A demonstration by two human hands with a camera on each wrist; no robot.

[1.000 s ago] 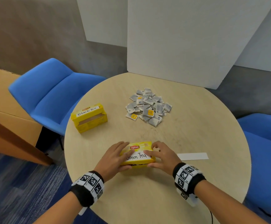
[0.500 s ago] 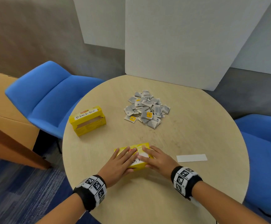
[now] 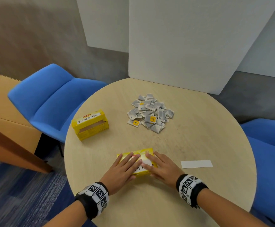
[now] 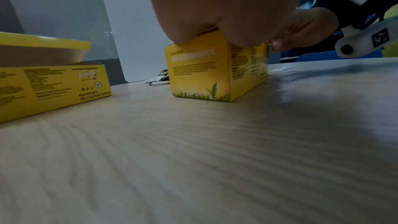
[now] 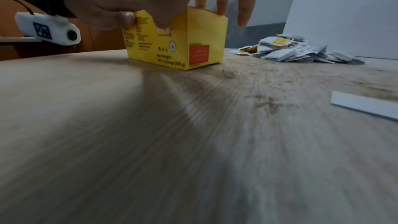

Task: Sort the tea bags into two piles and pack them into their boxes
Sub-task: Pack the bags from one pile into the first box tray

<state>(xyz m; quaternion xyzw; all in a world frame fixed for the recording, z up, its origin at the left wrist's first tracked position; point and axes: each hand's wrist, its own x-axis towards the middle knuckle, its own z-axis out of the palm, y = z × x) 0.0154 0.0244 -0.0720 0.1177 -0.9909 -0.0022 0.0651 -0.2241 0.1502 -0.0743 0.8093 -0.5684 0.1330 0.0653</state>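
The yellow green tea box (image 3: 144,153) lies near the table's front edge, seen side-on in the wrist views (image 4: 200,72) (image 5: 172,48). My left hand (image 3: 128,161) lies flat across its top with straight fingers, and its thumb touches the near face. My right hand (image 3: 153,160) covers the right half the same way, fingers reaching the far edge. The handwritten label is mostly hidden. The black tea box (image 3: 90,124) (image 4: 49,81) stands open at the left. A pile of mixed tea bags (image 3: 150,115) (image 5: 297,48) lies beyond the hands.
A white paper strip (image 3: 196,164) (image 5: 364,105) lies right of my right hand. The round wooden table (image 3: 199,136) has blue chairs at the left (image 3: 55,102) and right (image 3: 271,158). A white board (image 3: 190,46) stands at the far edge.
Both hands slid from the ends of the green tea box onto its top and flattened out, covering most of the label. The other box and the pile have not moved.
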